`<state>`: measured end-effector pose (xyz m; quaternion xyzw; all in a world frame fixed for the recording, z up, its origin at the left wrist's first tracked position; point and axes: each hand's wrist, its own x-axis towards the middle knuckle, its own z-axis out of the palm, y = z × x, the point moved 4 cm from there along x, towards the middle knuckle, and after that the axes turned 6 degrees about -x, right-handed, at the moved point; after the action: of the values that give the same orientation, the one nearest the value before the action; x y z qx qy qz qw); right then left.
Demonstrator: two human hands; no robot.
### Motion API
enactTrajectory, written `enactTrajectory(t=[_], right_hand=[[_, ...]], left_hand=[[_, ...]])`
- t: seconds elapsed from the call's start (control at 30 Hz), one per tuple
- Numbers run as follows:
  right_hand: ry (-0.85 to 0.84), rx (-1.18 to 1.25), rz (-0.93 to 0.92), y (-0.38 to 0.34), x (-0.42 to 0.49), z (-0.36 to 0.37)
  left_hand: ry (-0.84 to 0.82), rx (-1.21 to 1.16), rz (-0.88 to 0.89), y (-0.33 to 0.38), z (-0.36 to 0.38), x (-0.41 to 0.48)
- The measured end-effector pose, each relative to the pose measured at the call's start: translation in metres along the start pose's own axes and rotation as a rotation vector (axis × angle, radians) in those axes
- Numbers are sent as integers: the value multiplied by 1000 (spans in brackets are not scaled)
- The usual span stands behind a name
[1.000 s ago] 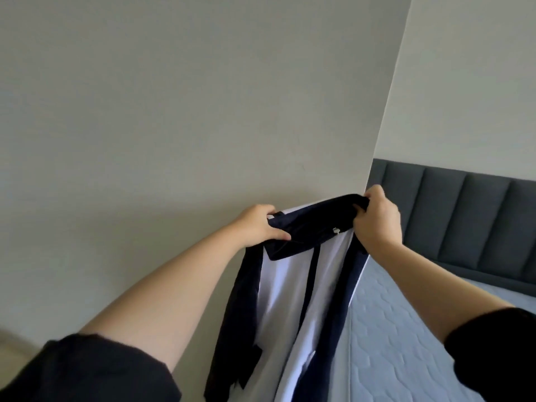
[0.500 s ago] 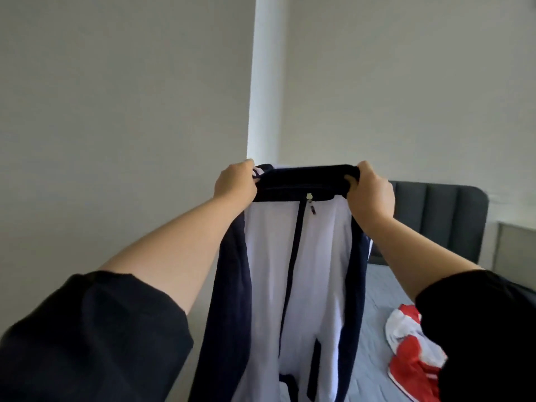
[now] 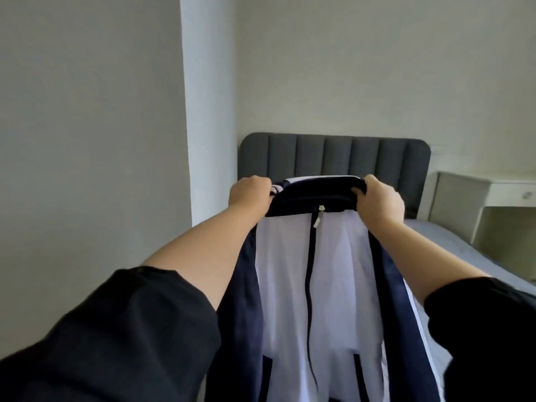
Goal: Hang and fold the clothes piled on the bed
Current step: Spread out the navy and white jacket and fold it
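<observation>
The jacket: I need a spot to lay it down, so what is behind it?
Behind the jacket, held up by the left hand and right hand, the grey headboard shows above its collar and the mattress to its right. The bed directly behind it is covered.

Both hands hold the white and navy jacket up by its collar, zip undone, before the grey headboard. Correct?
No: the head view shows the zip closed up to the collar. The left hand and right hand do hold the jacket before the headboard.
</observation>
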<state>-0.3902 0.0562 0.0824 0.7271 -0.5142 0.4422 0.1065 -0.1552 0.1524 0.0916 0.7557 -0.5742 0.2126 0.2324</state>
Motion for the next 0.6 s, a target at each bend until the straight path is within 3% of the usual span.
enactTrajectory(t=[0.1,0.17,0.3,0.37,0.43,0.5,0.53,0.6], right_hand=[[-335,-35,82,28,-34,61],[-525,-200,35,40,-61,101],[-756,-470,91,60,-116,166],[-859,-355,194,71,-130,197],[-988,-172,367,82,-137,227],[-1012,88,557,86,-134,247],[-942,176,581,87,-125,256],[-737,139,461,86,-96,270]], left_hand=[[-315,22,-162,-5,83,-21],[-481,63,-190,-9,135,-41],[-593,-6,-271,-16,219,-75],[-673,-226,-474,-23,258,-87],[-740,-514,-816,-32,288,-91],[-661,-876,-1135,-40,310,-84],[-590,-986,-1180,-43,320,-75],[-464,-973,-1003,-47,331,-46]])
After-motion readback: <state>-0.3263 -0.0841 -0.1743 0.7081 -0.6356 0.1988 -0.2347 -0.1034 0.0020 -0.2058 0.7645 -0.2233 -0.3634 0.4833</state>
